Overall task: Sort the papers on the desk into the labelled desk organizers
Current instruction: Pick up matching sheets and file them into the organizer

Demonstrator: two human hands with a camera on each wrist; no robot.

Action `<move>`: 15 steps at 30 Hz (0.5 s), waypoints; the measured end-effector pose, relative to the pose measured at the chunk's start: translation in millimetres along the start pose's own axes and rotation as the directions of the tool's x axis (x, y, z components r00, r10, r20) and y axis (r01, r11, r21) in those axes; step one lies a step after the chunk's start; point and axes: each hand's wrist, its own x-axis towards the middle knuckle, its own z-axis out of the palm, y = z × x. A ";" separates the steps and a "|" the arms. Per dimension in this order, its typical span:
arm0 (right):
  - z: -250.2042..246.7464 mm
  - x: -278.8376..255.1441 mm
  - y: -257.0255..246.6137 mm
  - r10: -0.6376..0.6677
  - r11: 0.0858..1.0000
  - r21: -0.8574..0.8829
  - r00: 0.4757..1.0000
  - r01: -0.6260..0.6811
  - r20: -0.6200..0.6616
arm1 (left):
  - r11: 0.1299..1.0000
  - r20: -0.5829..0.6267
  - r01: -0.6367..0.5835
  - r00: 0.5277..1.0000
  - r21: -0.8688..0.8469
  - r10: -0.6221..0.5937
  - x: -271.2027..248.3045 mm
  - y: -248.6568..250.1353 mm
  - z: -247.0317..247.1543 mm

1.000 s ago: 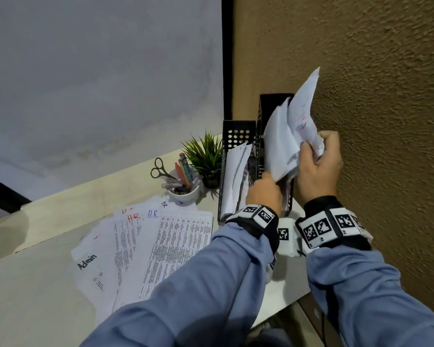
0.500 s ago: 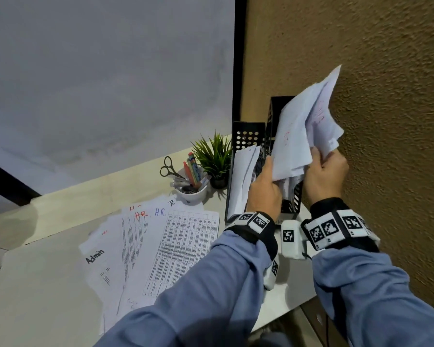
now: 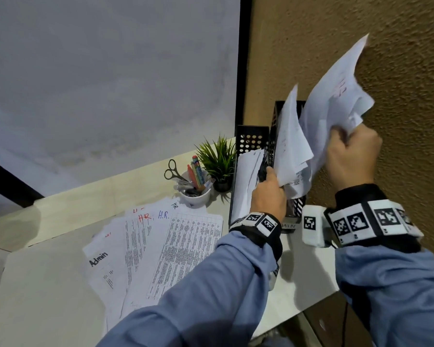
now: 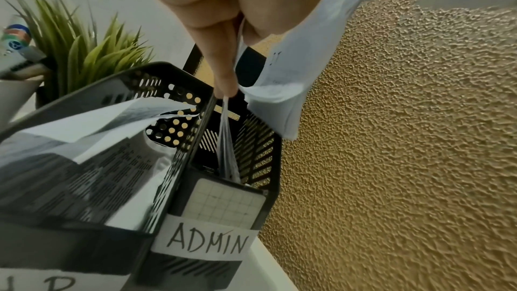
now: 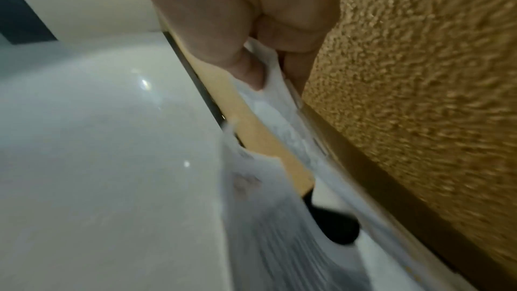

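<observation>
Two black perforated organizers stand at the desk's back right. The left organizer (image 3: 248, 141) (image 4: 117, 87) holds printed sheets. The right organizer (image 3: 277, 116) (image 4: 257, 154) carries the label ADMIN (image 4: 205, 240). My left hand (image 3: 268, 194) (image 4: 226, 87) pinches a thin sheaf of papers (image 3: 290, 151) (image 4: 228, 141) standing in the ADMIN organizer. My right hand (image 3: 348, 156) (image 5: 265, 70) grips a crumpled white sheet (image 3: 333, 101) (image 5: 279, 123) raised above and right of that organizer, close to the wall. Several loose papers (image 3: 161, 246) marked Admin and H.R. lie fanned on the desk.
A white cup (image 3: 194, 196) with pens and scissors and a small green plant (image 3: 218, 159) stand left of the organizers. A rough brown wall (image 3: 386, 71) runs close along the right. The desk's front edge (image 3: 298, 314) lies below my right forearm.
My right hand has lifted its sheet up and to the right, away from the sheaf. My left hand has stayed at the papers in the ADMIN organizer.
</observation>
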 end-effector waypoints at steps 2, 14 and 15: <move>-9.3 5.8 -13.3 -0.063 0.998 -0.004 0.998 0.063 -0.023 | 1.000 -0.001 0.018 1.000 -0.001 -0.018 0.1 -1.6 0.3; 19.2 -11.4 21.8 0.010 0.985 0.168 0.992 -0.031 0.123 | 0.934 -0.287 -0.160 0.956 -0.320 0.065 -20.9 17.2 -32.7; 21.5 -14.8 23.4 0.047 0.978 0.194 0.990 -0.073 0.135 | 0.934 -0.295 -0.168 0.953 -0.316 0.072 -22.1 17.4 -34.2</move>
